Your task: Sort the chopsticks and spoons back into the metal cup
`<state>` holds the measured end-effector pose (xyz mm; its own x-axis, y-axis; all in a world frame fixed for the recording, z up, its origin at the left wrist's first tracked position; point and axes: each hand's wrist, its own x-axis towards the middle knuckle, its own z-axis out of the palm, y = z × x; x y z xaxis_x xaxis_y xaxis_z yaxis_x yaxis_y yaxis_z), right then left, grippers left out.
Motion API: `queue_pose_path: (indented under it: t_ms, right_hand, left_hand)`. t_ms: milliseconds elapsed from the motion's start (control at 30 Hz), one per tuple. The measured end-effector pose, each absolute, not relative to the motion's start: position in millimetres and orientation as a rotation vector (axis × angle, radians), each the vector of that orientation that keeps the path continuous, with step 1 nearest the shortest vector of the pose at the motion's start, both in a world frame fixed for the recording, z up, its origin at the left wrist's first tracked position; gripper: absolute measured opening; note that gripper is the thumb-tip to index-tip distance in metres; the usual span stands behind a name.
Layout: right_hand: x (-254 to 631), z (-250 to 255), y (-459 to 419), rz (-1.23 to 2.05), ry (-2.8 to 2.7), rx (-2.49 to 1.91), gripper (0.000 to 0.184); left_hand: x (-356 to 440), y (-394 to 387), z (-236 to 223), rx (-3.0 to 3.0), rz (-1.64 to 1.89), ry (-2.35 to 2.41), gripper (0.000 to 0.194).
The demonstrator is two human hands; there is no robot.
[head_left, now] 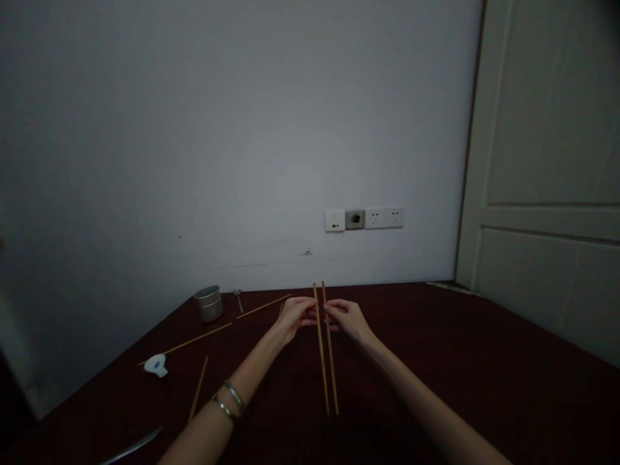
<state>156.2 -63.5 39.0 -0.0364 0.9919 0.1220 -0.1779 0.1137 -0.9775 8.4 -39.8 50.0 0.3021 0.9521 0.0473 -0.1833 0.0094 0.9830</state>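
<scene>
Two long chopsticks are held side by side, slightly apart, near the middle of the table. My left hand (299, 314) pinches the left chopstick (321, 355) near its far end. The right chopstick (331, 355), reddish toward the far tip, is pinched by my right hand (346, 316) at about the same height. Their near ends point toward me. Beyond and beside my left hand lies another chopstick (264, 305), and a further short piece of stick is partly hidden behind that hand.
On the dark red table (426, 361), a metal cup (209, 303) and a small spoon (238, 300) stand back left. Nearer are a chopstick (198, 338), a white ceramic spoon (155, 365), another chopstick (198, 389) and a metal blade (133, 447). A thin strip (453, 288) lies back right, by the wall.
</scene>
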Motion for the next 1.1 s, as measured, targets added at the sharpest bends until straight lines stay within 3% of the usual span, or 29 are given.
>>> queue_pose_path:
  t_ms: [467, 1100]
  right_hand:
    - [167.1, 22.0, -64.1, 1.218, -1.244, -1.027, 0.033]
    - [160.8, 18.6, -66.4, 1.347, -1.101, -1.051, 0.024]
  left_hand:
    - [28.1, -40.7, 37.1, 1.175, 1.065, 0.859, 0.016]
    - [24.9, -45.6, 37.3, 1.220, 1.065, 0.989, 0.015]
